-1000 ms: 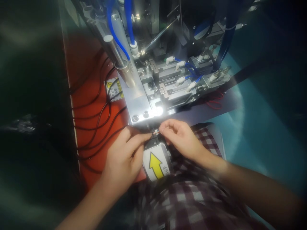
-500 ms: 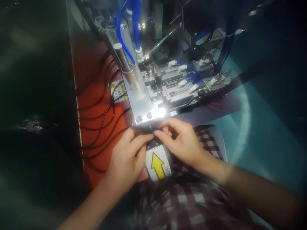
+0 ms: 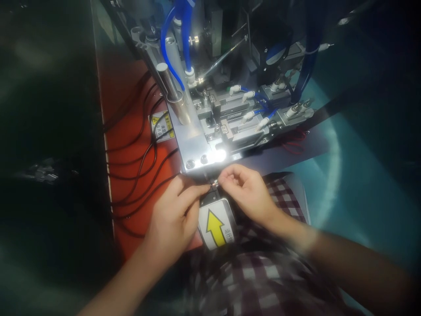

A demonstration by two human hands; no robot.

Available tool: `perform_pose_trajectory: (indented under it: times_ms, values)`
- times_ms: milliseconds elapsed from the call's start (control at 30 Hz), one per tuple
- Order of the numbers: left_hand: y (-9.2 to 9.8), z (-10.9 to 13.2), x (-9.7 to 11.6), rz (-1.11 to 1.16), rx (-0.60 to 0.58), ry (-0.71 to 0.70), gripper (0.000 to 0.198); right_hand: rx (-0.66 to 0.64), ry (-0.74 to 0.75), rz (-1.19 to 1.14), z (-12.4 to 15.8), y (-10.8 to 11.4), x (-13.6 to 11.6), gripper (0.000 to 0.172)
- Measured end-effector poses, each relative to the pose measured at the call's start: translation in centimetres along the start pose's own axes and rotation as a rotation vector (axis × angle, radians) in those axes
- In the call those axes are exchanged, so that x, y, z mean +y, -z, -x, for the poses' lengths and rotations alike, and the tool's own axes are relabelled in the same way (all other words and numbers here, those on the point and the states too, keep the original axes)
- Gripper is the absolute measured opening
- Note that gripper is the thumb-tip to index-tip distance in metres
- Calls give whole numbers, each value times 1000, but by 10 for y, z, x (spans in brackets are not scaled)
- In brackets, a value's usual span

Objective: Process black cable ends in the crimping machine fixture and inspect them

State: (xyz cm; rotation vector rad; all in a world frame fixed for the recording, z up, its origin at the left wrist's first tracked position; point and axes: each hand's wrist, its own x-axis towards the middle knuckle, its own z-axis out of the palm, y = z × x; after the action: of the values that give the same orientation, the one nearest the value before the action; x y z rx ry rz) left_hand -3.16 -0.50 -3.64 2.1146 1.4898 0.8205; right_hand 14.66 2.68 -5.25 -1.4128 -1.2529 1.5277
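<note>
My left hand (image 3: 174, 217) and my right hand (image 3: 246, 191) meet at the front edge of a metal machine plate (image 3: 194, 142). Both pinch a tiny shiny part (image 3: 214, 184) between thumb and forefinger; it is too small to name. Just below the fingertips sits a white label with a yellow arrow (image 3: 217, 226) that points toward the machine. A bright light spot (image 3: 219, 154) glares on the plate right above my fingers.
Black cables (image 3: 141, 162) loop over the orange surface (image 3: 121, 131) at the left, near a yellow warning sticker (image 3: 162, 124). Blue air hoses (image 3: 179, 39) and white fittings (image 3: 250, 115) crowd the machine behind. A checked cloth (image 3: 259, 272) lies below my arms.
My right hand's fingertips, which overlapped the left hand's half a second ago, have drawn back slightly to the right, so the small part shows again between both pinches.
</note>
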Motion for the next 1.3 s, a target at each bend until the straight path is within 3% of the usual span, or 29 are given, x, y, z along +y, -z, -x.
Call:
perform_pose_trajectory:
  times_ms: [167,533,633,867,1100,1300]
  values:
    - [-2,0,-1,-12,7,2,26,-37,-209,-141,-4,0,-6,13]
    - [-2,-1,-1,-13,3,-18,26,-118,-285,-180,-11,5,-10,12]
    - [-1,-1,-1,-29,-4,-18,26,-180,-310,-211,-11,12,-8,20]
    - [0,0,-2,-55,-39,-37,27,-90,-166,-201,-3,8,-2,20]
    - [2,-3,-4,-140,-90,-160,31,37,-67,-163,4,-2,6,18]
    - [5,-5,-6,-196,-121,-235,31,33,72,97,6,-4,10,16]
